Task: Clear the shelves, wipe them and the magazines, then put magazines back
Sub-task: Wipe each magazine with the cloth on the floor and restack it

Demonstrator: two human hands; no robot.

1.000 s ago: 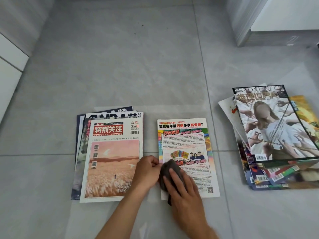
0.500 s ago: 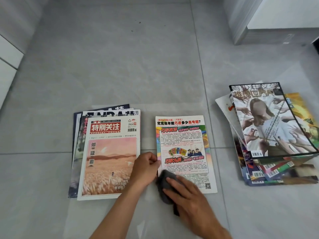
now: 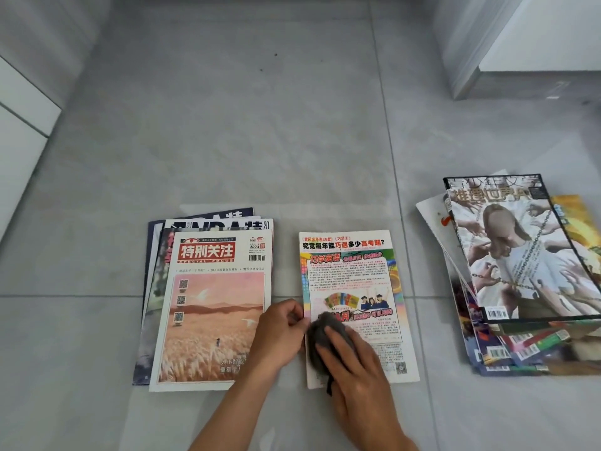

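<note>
A single magazine [image 3: 349, 281] with a colourful printed cover lies flat on the grey tiled floor in the middle. My right hand [image 3: 357, 369] presses a dark grey cloth [image 3: 322, 336] onto its lower left part, fingers lying over the cloth. My left hand [image 3: 279, 333] pinches the magazine's left edge with curled fingers. To the left lies a stack of magazines [image 3: 211, 304] topped by a pink field cover. A second, messier pile of magazines [image 3: 527, 265] sits at the right.
White cabinet panels [image 3: 19, 125] run along the left edge. The base of a white shelf unit [image 3: 520, 43] stands at the top right. Grey floor tiles [image 3: 244, 125] stretch beyond the magazines.
The cloth under my right hand slid down to the magazine's bottom left corner, then back up onto the cover. My left hand stayed at the magazine's left edge.
</note>
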